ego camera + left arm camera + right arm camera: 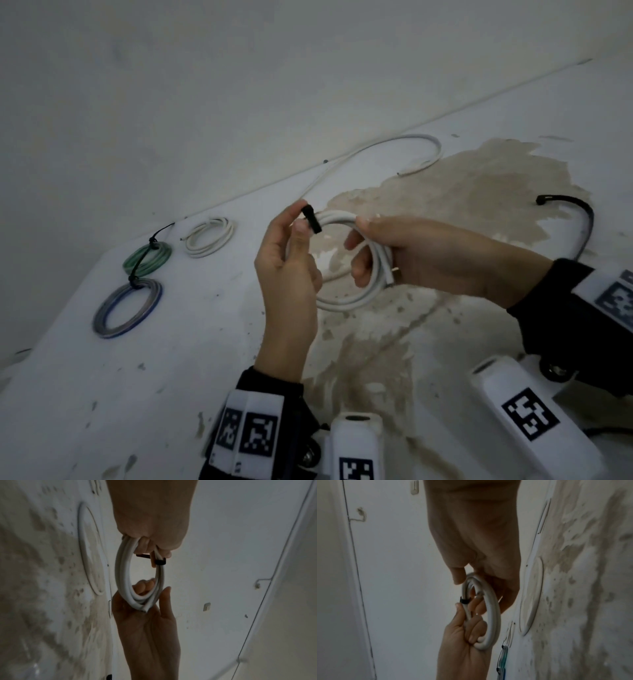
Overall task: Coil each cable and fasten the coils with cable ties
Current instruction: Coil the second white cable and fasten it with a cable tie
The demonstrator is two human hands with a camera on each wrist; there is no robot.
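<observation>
A white cable coil (346, 303) is held above the stained table between both hands. My left hand (301, 219) grips its left side, fingers curled round the strands (477, 641). A black cable tie (312, 223) is wrapped round the strands just beyond that grip; it shows as a black band (159, 562) in the left wrist view and as a black band (464, 600) in the right wrist view. One end of it sticks up by my thumb and forefinger. My right hand (363, 240) holds the coil's right side, with the fingers through the loop and the thumb on top. The cable's cut end (145, 609) lies in that palm.
On the table at the left lie a tied green coil (148, 257), a grey-blue coil (127, 308) and a small white coil (210, 236). A loose white cable (376, 150) runs along the back by the wall. A black tie (548, 198) lies at the right.
</observation>
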